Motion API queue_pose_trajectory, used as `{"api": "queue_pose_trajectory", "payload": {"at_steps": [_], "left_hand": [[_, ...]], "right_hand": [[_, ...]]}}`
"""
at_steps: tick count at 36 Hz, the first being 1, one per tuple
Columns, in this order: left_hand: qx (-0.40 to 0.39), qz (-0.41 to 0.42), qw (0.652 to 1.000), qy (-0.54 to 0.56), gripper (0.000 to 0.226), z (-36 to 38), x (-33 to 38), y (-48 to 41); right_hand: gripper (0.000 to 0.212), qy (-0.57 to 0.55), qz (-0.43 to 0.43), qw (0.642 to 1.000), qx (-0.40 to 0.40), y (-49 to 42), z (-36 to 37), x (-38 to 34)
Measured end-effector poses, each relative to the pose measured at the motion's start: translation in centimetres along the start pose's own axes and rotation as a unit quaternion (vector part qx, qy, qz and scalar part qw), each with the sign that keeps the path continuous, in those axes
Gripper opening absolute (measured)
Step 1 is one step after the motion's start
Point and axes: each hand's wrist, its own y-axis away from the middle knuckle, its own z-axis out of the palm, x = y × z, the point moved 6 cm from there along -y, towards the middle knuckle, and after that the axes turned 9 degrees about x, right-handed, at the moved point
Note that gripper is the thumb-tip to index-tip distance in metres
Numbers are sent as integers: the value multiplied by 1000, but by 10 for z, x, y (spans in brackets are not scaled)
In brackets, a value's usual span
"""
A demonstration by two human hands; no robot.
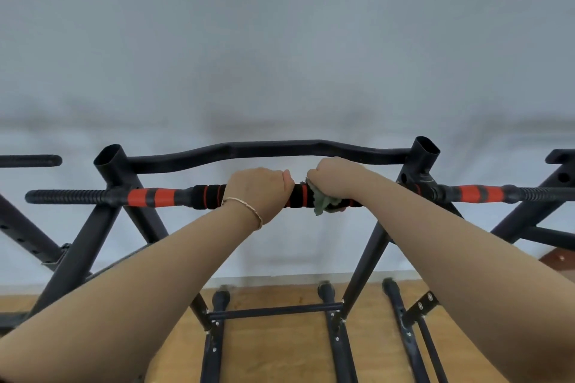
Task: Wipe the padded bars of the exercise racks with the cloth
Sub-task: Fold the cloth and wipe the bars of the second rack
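The left hand point(258, 193) was curled round the black-and-red padded bar point(205, 196) near its middle, probably to steady the rack point(423, 155) against the rubbing. Just to its right, the right hand point(334, 176) gripped the green cloth point(325, 204), bunched over the top of the same bar with a corner hanging below, so the padding could be wiped all round. The bar's left stretch and the far curved bar point(270, 149) looked yet to be wiped.
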Motion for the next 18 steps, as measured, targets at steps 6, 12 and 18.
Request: {"api": "queue_pose_trajectory", "payload": {"at_steps": [6, 12, 18], "left_hand": [[-143, 56, 987, 48, 16, 4, -2, -17], [-138, -9, 986, 89, 4, 6, -6, -16], [-15, -15, 1000, 14, 25, 6, 0, -8]], "right_hand": [[36, 153, -42, 933, 322, 19, -5, -6], [36, 83, -117, 850, 507, 53, 16, -8], [25, 165, -47, 891, 419, 36, 14, -11]]}}
